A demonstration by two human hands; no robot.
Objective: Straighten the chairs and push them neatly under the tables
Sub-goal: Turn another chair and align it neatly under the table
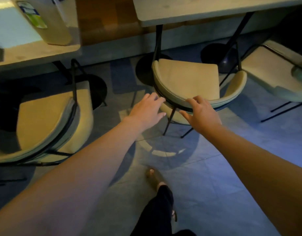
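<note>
Left hand: my left hand (147, 109) reaches out at the curved backrest of the middle chair (186, 79); its fingers (157, 99) are spread and nearly straight, their tips at the backrest's rim, gripping nothing.
Right hand: my right hand (200, 113) lies on the same rim, just right of the left one; fingers apart, lightly bent over the padded edge, thumb stretched out to the left.
Middle chair: straight ahead of both hands, tan seat pointing toward the bench (215, 9) beyond my fingertips; only the front of the seat sits below the bench edge, near the round black base.
Left chair: a second chair (44, 120) stands to the left of my left hand, turned at an angle beside another bench (34, 53).
Right chair: a third chair (273, 77) stands beyond my right hand, to its right.
Floor: grey tiles (215, 176) below my forearms, my foot (154, 178) behind my hands.
</note>
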